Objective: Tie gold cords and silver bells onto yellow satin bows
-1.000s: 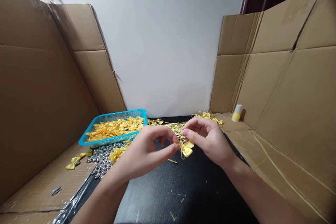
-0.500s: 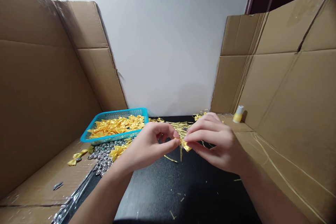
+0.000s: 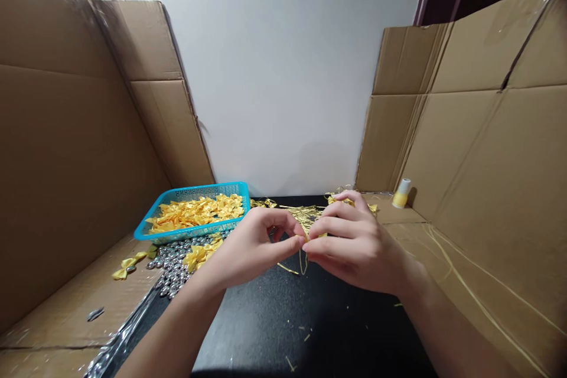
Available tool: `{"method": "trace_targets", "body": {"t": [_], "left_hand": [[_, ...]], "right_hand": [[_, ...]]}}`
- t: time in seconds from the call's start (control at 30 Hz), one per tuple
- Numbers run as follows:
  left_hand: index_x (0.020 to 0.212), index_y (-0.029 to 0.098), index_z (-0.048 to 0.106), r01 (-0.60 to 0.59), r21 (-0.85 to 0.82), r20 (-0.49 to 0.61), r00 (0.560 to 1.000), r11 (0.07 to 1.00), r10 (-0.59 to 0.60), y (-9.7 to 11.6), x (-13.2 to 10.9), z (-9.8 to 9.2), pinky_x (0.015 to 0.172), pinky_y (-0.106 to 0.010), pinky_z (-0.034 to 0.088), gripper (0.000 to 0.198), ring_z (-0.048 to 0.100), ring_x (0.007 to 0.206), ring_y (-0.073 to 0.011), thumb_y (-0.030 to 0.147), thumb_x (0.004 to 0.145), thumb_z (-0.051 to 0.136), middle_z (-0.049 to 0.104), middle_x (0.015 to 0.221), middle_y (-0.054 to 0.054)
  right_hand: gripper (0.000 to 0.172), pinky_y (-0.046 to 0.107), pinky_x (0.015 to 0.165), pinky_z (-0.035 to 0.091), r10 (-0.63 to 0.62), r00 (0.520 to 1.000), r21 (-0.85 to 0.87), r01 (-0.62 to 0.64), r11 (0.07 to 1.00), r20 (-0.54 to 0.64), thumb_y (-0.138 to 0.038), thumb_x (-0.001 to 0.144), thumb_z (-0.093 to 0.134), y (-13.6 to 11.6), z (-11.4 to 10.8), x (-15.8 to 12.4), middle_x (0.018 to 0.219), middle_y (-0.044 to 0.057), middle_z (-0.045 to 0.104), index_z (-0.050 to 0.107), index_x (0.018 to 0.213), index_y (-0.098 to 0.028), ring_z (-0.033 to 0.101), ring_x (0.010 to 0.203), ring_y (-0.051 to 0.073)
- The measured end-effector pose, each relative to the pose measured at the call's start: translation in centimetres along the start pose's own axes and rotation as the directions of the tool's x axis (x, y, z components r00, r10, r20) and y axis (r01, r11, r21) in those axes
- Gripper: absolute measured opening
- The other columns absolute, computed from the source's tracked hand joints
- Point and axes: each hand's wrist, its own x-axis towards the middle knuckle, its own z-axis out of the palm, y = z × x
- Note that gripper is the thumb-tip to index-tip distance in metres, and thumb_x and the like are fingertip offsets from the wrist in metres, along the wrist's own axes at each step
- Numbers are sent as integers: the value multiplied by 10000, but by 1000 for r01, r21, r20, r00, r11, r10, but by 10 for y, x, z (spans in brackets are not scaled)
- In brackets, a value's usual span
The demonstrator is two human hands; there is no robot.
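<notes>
Over the black tabletop, my left hand [image 3: 266, 242] and my right hand [image 3: 349, 242] meet at the fingertips. Both pinch a small yellow ribbon bow [image 3: 323, 235], mostly hidden behind the right fingers. A thin gold tie [image 3: 303, 263] dangles below the pinch in a loop. Just behind the hands lies a bundle of gold ties [image 3: 303, 212]. Left of my left wrist are loose yellow bows [image 3: 201, 254] and a heap of shiny silver beads [image 3: 175, 269].
A blue basket [image 3: 148, 224] full of yellow bows stands at the back left. A thread spool [image 3: 401, 194] stands at the right on cardboard. Cardboard walls [image 3: 496, 147] rise on both sides. Small scraps [image 3: 290, 363] dot the black tabletop [image 3: 257, 331].
My right fingers have shifted slightly left and closed over the bow, which now shows less. The gold tie's hanging end now forms a loop. My left hand has hardly moved.
</notes>
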Motion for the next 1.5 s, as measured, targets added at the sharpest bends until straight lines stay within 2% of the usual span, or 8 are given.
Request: {"method": "trace_targets", "body": {"t": [0.37, 0.47, 0.6, 0.8, 1.03, 1.13, 1.27, 1.5], "left_hand": [[729, 151, 665, 2, -20, -10, 1000, 1000, -2, -1, 1, -2, 525, -218, 320, 129, 413, 570, -102, 233, 811, 608, 555, 619, 21], [741, 152, 669, 8, -16, 3, 1000, 1000, -8, -1, 1, -2, 535, -218, 326, 126, 423, 585, -102, 237, 813, 610, 572, 639, 18], [767, 146, 676, 22, -26, 12, 1000, 999, -22, 0, 1, -4, 537, -218, 331, 150, 435, 596, -103, 278, 818, 627, 590, 660, 6], [783, 141, 654, -1, -225, -8, 1000, 974, 0, 2, -1, -3, 551, -200, 367, 119, 475, 594, -83, 253, 822, 654, 610, 680, 13], [806, 146, 594, -24, -326, -22, 1000, 945, 17, 0, -3, -2, 560, -190, 384, 98, 507, 614, -74, 213, 831, 661, 606, 708, 22], [814, 144, 593, -46, -290, -41, 999, 956, 36, 1, -4, -3, 577, -198, 390, 97, 513, 641, -83, 218, 841, 650, 613, 733, 12], [781, 139, 613, -102, -164, -111, 990, 981, 85, 5, -4, -4, 539, -206, 352, 81, 455, 593, -77, 195, 834, 640, 597, 694, 18], [783, 146, 616, -142, -140, -148, 982, 980, 121, 6, -7, -3, 547, -211, 368, 51, 477, 598, -81, 163, 827, 635, 602, 695, 19]], "right_hand": [[100, 415, 950, 313, -45, 998, -29, 44, 999, -44, -171, 900, 613, -1, 8, 2, 836, -41, 732, 644, 819, -220, 558, 832, 153], [74, 395, 905, 372, -36, 990, 78, 47, 996, -138, -175, 886, 637, 1, 11, 4, 819, -27, 736, 661, 834, -222, 573, 817, 155], [58, 362, 813, 462, 46, 953, 289, 45, 956, -299, -176, 872, 659, 5, 17, 6, 803, 16, 747, 683, 830, -207, 628, 763, 155], [80, 368, 869, 471, 202, 904, 440, -16, 898, -378, -122, 824, 700, 7, 27, 3, 765, 25, 769, 699, 809, -201, 732, 735, 159], [111, 363, 852, 475, 286, 880, 480, -77, 874, -379, -105, 802, 703, 3, 31, 1, 779, 19, 783, 702, 793, -216, 748, 728, 168], [118, 363, 848, 480, 348, 866, 519, -125, 846, -359, -109, 790, 715, 1, 32, 1, 778, 6, 786, 710, 784, -227, 749, 719, 170], [113, 356, 813, 510, 491, 826, 629, -231, 743, -277, -130, 776, 736, -3, 30, 2, 785, -2, 789, 722, 755, -240, 753, 722, 180], [76, 397, 788, 530, 560, 811, 695, -304, 652, -171, -161, 794, 726, -9, 25, 4, 822, 31, 788, 725, 758, -228, 750, 784, 217]]}}
